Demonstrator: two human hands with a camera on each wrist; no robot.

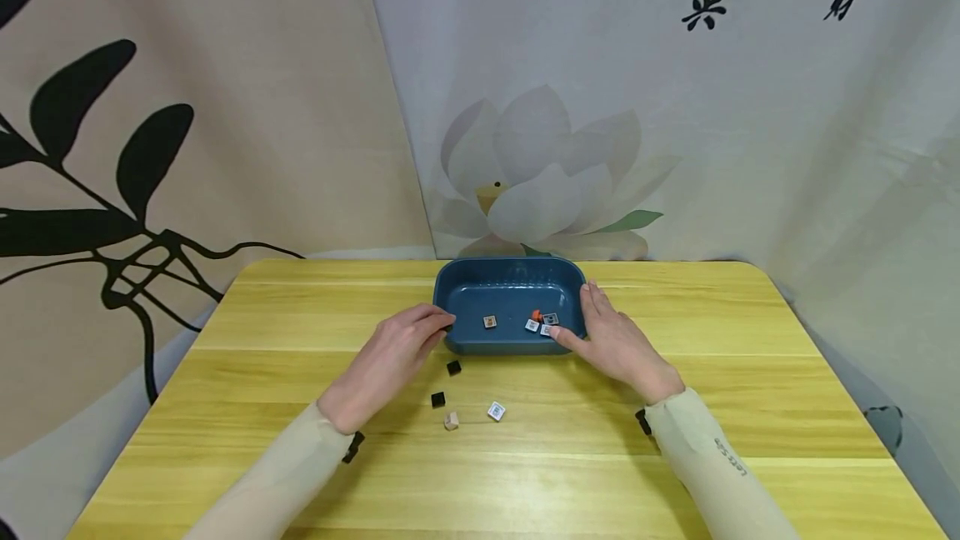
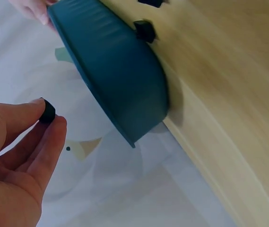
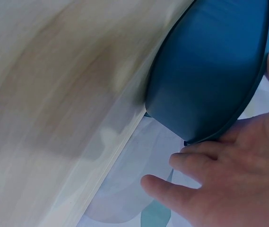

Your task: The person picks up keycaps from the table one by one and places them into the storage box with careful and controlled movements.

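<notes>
- A left hand (image 1: pixel 392 363) pinches a small black block (image 2: pixel 48 112) between thumb and fingers at the left end of a blue tray (image 1: pixel 510 348), by the table's (image 1: pixel 600 465) far edge; whether the block clears the rim is hard to tell.
- A right hand (image 1: pixel 621 350), fingers extended, rests against the tray's right end, thumb at its near right corner.
- A clean release would seem to call for carrying the block inward over the rim, lowering it, then parting the fingers, the tray held steady.
- White cubes (image 1: pixel 532 326) and an orange piece (image 1: pixel 536 316) cluster toward that corner, close to the thumb; a tan cube (image 1: pixel 490 322) sits left of the tray's middle.
- Toward the table's near edge lie two black pieces (image 1: pixel 438 399), a pale cube (image 1: pixel 451 421) and a white-faced cube (image 1: pixel 496 412), which a low-swung left sleeve (image 1: pixel 292 457) could knock.
</notes>
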